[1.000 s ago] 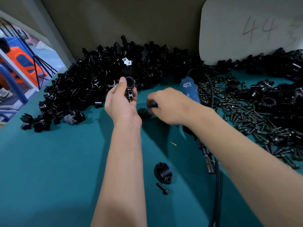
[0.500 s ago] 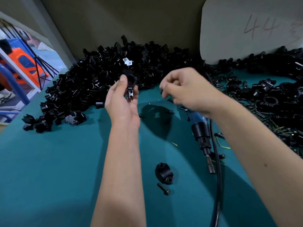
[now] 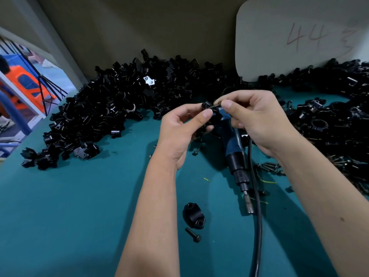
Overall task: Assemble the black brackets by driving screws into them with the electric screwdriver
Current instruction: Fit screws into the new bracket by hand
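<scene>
Now left hand (image 3: 179, 128) grips bracket (image 3: 209, 118); right hand (image 3: 257, 118) pinches screw (image 3: 214, 106).

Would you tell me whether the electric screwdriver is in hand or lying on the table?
Lying down. The electric screwdriver rests flat on the green table, bit toward the camera; neither hand grips it.

Bare green worktop (image 3: 69, 206) lies open across the lower left of the frame. Bracket heaps (image 3: 111, 116) wall the upper left and right edge, while the electric screwdriver (image 3: 235, 156), its cable (image 3: 257, 216), a loose bracket (image 3: 193, 215) and a screw (image 3: 193, 234) clutter the lower centre.
</scene>
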Demonstrator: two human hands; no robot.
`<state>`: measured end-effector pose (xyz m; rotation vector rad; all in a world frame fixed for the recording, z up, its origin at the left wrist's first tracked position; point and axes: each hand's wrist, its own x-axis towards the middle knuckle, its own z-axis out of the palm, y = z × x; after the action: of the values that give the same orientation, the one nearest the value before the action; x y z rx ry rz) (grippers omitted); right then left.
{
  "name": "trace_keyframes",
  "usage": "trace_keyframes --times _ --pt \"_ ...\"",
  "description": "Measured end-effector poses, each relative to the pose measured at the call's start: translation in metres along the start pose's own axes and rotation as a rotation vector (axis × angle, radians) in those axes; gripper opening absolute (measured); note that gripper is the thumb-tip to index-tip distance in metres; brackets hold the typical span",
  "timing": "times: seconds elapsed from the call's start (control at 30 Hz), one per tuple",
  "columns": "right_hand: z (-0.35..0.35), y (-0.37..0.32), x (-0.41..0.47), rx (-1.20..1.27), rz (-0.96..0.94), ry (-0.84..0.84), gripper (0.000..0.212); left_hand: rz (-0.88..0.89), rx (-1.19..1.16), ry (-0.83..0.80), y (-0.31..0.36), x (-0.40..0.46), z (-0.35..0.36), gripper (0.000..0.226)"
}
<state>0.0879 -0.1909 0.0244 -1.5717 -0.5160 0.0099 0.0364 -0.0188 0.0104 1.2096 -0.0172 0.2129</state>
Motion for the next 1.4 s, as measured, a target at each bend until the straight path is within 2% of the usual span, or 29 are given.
trace_keyframes --times 0.07,0.2,0.53,0.63,0.67,0.73,0.77,0.8,0.87,0.9,1.0,1.07,1.1,1.4 --pt "-0.002 -0.001 -0.001 -0.08 -0.015 -0.001 0.015 -0.004 0.004 -0.007 0.0 0.0 0.0 0.011" --pt "-0.004 -0.008 -0.001 -0.424 -0.137 0.014 0.017 0.013 0.134 0.0 -0.004 0.0 -0.001 0.014" --pt "0.007 -0.018 -0.012 -0.577 -0.161 -0.011 0.035 -0.011 0.172 -0.046 -0.007 0.0 -0.002 0.012" --pt "0.005 -0.016 -0.011 -0.526 -0.078 0.03 0.039 -0.055 0.06 -0.035 -0.007 0.0 0.004 0.014" --pt "0.003 -0.015 -0.01 -0.497 -0.019 0.047 0.036 -0.079 0.012 -0.026 -0.006 0.0 0.005 0.011" --pt "-0.002 -0.009 -0.008 -0.5 0.093 0.038 0.017 -0.139 -0.073 0.008 -0.005 0.0 0.007 0.003" --pt "-0.005 -0.007 -0.008 -0.531 0.124 0.017 0.018 -0.162 -0.102 0.035 -0.005 0.001 0.006 0.009" --pt "-0.006 -0.006 -0.007 -0.542 0.13 -0.002 0.03 -0.187 -0.125 0.055 -0.004 0.001 0.005 0.012" --pt "-0.007 -0.005 -0.008 -0.446 0.114 0.009 0.045 -0.215 -0.162 0.07 -0.003 0.001 0.004 0.005" --pt "-0.007 -0.005 -0.008 -0.364 0.106 0.037 0.043 -0.214 -0.168 0.063 -0.003 0.001 0.005 0.007" --pt "-0.008 -0.002 -0.008 -0.168 0.083 0.131 0.02 -0.217 -0.135 0.039 -0.003 0.002 0.006 0.034" --pt "-0.009 -0.002 -0.007 -0.12 0.054 0.208 0.006 -0.216 -0.124 0.02 -0.004 0.002 0.007 0.04" --pt "-0.009 -0.003 -0.007 -0.093 0.039 0.241 0.008 -0.218 -0.131 0.017 -0.004 0.001 0.008 0.041" --pt "0.007 -0.018 -0.01 0.316 0.049 0.282 0.011 -0.248 -0.203 -0.054 -0.004 0.0 0.013 0.017"
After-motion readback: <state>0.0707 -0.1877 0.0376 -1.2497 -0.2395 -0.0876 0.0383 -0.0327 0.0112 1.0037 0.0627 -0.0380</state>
